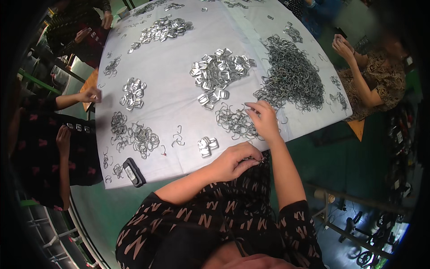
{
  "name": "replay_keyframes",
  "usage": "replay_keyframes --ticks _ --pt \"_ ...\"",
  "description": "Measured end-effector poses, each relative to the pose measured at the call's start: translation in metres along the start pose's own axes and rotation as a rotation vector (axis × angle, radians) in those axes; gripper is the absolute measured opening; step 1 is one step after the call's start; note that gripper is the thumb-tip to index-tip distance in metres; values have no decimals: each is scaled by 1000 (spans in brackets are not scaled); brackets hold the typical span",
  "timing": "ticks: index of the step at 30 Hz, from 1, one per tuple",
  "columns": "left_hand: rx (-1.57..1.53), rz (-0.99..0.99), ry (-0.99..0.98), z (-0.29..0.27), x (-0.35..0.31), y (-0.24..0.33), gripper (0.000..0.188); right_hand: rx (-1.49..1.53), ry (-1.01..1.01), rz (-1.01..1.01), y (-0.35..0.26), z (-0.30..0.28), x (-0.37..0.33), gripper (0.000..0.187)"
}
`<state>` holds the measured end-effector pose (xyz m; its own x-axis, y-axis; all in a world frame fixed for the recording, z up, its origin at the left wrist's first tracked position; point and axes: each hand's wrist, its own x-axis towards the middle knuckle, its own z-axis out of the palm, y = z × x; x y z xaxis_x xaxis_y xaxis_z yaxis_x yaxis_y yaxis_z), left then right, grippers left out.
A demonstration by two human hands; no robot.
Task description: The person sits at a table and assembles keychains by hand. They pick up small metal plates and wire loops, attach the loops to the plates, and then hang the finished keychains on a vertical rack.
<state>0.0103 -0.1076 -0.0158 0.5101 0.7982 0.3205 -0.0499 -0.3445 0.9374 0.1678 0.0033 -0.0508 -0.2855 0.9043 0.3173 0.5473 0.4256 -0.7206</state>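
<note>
White tabletop point(172, 85) brightly lit w/ soft, faint shadows, silver buckles point(220, 71) giving small glare spots, green floor point(313, 152) dim & murky, bluish bright patch lower R, hazy smear upper R, center fairly sharp, outer areas softer, tabletop sides bowed by fisheye, corners vignetted blk.

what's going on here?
The person's left hand pinches a small, mostly hidden metal piece near the edge of the white-covered table. The right hand is at a small pile of grey bent-wire hooks; whether it holds one is unclear. Silver rectangular buckles lie heaped beyond; a co-worker's hand at left holds similar ones.
</note>
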Motion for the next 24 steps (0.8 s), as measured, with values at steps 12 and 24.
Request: replay_keyframes --ticks 12,24 --pt "36 -100 118 -3 -13 -4 9 -21 -78 106 4 53 50 24" --pt "106 -146 382 19 -4 -6 12 627 -6 348 -45 -47 -79 15"
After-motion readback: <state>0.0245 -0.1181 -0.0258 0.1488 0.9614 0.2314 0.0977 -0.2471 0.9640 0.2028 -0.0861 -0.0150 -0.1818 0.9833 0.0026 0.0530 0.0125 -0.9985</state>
